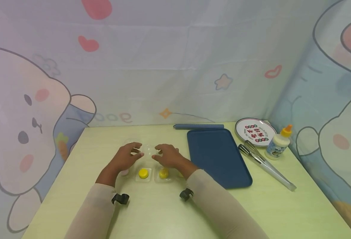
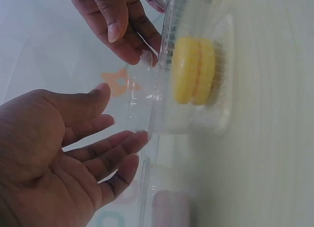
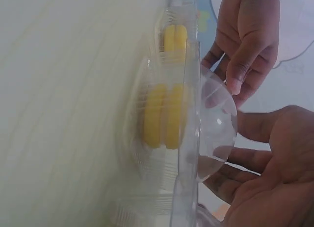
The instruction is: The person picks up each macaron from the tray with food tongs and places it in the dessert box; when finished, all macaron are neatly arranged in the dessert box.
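Observation:
Both hands stand over a clear plastic macaron pack with its lid part (image 1: 147, 150) raised between them. In the head view my left hand (image 1: 124, 157) is at the pack's left, thumb and fingers apart, fingertips right at the clear edge. Opposite it, my right hand (image 1: 170, 156) has spread fingers beside a clear dome (image 3: 218, 124) in the right wrist view. One yellow macaron (image 1: 143, 173) sits in a clear cup, another yellow macaron (image 1: 164, 173) in the cup to its right. A pink macaron (image 1: 124, 172) is partly hidden by my left wrist.
Right of the hands lies a dark blue tray (image 1: 218, 157), with a blue-grey rod (image 1: 198, 126) behind it. Farther right are a printed plate (image 1: 254, 132), metal tongs (image 1: 266, 164) and a white bottle (image 1: 278, 146) with an orange tip. A printed curtain (image 1: 163, 66) hangs behind the table.

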### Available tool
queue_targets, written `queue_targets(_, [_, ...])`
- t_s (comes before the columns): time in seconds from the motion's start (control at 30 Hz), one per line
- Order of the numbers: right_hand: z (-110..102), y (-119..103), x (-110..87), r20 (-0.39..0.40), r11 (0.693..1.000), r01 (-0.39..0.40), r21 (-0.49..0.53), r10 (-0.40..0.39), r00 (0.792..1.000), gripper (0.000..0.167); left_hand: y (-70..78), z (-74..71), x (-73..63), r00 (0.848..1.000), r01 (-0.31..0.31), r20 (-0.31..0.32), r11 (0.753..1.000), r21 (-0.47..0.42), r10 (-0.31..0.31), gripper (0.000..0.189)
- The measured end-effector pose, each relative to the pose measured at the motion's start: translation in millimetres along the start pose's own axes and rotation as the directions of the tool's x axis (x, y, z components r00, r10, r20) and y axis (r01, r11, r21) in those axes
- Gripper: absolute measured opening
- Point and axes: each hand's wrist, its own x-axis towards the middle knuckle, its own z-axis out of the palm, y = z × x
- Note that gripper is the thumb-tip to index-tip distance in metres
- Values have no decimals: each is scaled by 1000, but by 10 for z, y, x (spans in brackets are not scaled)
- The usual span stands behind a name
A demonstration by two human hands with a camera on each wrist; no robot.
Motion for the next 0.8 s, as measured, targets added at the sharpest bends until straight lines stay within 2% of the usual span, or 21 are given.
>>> queue_targets(0.13, [19,-15,4,-79,996,15,93,-7,997,44,33,17,-2,997,-36,-64,999,-38,34,50])
queue_targets(0.23, [29,-27,0,-127,991,23,132,-6,992,39,60,30,-9,993,-61,-101,996,-69,53,56])
queue_targets(0.47, [27,4,-35,-259,984,91,151,-50,965,30,89,15,-31,993,-59,-107,990,-129,46,70])
queue_targets(0.63, [-3,27,-73,-282,972,121,200,-61,957,25,91,-5,-39,993,-67,-110,988,-137,52,66])
queue_targets(0.8, [-27,41,-106,-276,963,138,231,-71,959,22,96,-29,-49,990,-69,-131,988,-141,50,46])
